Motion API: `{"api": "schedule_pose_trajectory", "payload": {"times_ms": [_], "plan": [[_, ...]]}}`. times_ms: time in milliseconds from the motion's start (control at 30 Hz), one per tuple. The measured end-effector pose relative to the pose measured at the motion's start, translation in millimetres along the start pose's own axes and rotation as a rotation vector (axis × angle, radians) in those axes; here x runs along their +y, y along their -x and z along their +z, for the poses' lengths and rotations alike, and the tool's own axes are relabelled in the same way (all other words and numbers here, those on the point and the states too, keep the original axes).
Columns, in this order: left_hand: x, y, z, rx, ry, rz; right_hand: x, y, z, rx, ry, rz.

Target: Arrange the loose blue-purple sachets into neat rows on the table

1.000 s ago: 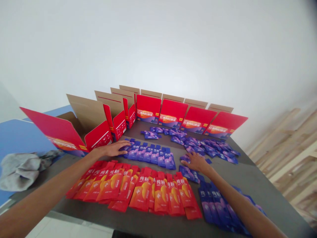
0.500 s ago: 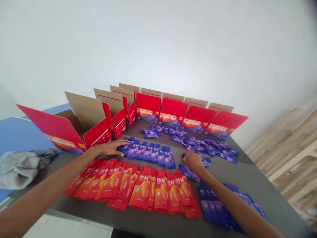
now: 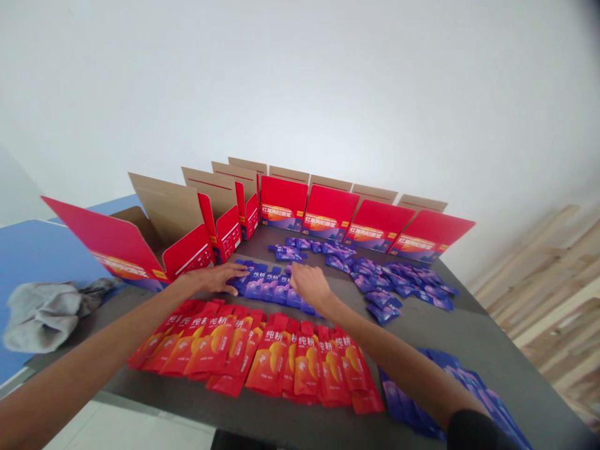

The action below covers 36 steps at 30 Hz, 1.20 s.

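Observation:
My left hand [image 3: 214, 278] lies flat with its fingertips on the left end of a row of purple sachets [image 3: 267, 286]. My right hand [image 3: 310, 284] rests on top of the same row, hiding its middle and right part. Both hands look empty. Red-orange sachets [image 3: 272, 356] lie in a dense row just in front, under my right forearm. Loose purple sachets [image 3: 389, 275] are scattered further right, with a small group [image 3: 285, 252] behind the row. More purple sachets [image 3: 403, 400] lie overlapped at the lower right, partly hidden by my right arm.
Open red cardboard cartons [image 3: 284, 203] with tan inner flaps stand in a line along the table's far edge, and a wider one [image 3: 112, 247] sits at the left. The dark table [image 3: 492, 350] ends at the right. A grey cloth [image 3: 47, 315] lies on a blue surface [image 3: 47, 256].
My right hand has moved left and forward, from the loose sachets onto the purple row. My left hand has stayed at the row's left end.

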<state>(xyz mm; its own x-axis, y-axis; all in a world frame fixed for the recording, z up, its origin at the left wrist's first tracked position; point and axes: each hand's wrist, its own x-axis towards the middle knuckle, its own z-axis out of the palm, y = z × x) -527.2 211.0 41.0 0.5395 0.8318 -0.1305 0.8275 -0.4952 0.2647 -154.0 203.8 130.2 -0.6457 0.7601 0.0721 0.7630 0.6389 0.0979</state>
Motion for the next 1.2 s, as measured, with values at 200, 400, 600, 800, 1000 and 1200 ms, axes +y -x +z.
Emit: {"api": "schedule_pose_trajectory", "payload": {"times_ms": [200,400,600,800,1000,1200], "plan": [[1.2,-0.6,-0.2,0.025,-0.004,0.023,-47.0,-50.0,30.9,-0.014,0.011,-0.335],[9.6,0.6,-0.7,-0.011,-0.1,-0.012,-64.2,-64.5,51.9,0.036,-0.008,-0.405],[15.4,3.9,-3.0,-0.001,-0.1,-0.035,-65.3,-56.9,53.6,0.038,-0.109,-0.399],[21.3,7.3,-12.6,0.004,-0.102,-0.011,-36.6,-51.7,45.1,0.102,-0.259,-0.278],[27.4,2.0,-19.0,-0.004,-0.08,0.056,65.4,-43.1,43.8,0.094,-0.247,0.214],[32.1,-6.2,-17.4,-0.003,-0.052,0.086,172.9,-0.2,77.0,-0.15,-0.132,0.551]]}}
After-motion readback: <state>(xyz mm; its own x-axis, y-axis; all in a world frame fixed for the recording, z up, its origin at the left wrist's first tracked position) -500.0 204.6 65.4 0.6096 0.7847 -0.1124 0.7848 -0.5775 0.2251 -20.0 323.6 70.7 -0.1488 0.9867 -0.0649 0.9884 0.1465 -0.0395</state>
